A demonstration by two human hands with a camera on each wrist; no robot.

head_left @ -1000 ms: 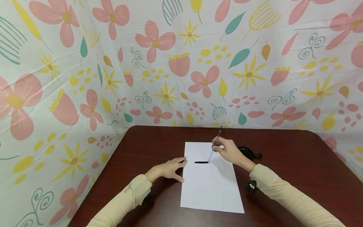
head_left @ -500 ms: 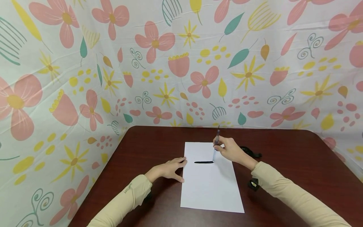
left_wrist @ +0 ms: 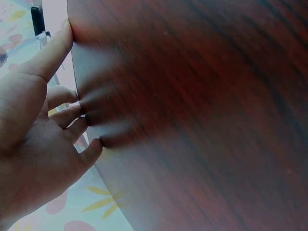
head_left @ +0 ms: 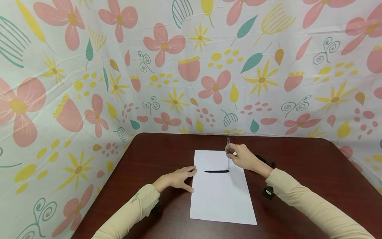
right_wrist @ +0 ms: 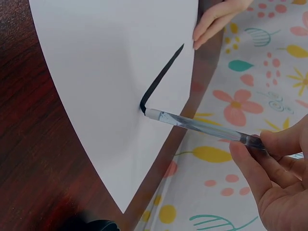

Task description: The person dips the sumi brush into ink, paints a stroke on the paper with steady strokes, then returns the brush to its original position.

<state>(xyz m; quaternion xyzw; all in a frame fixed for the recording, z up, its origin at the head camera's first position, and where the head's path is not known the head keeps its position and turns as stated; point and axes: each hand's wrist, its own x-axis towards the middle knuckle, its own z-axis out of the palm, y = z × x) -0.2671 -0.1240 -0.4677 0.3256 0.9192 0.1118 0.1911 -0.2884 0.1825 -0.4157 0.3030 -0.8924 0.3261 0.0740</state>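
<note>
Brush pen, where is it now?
In the head view, the right hand holds the brush pen over the paper, its tip at the right end of the black stroke.

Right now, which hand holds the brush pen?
The right hand: it pinches the brush pen, while the left hand holds no pen and touches the white paper at its edge.

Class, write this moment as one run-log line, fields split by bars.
left hand: at left edge of paper | right hand: grips pen | pen: tip at end of black stroke | stroke: on paper
</note>
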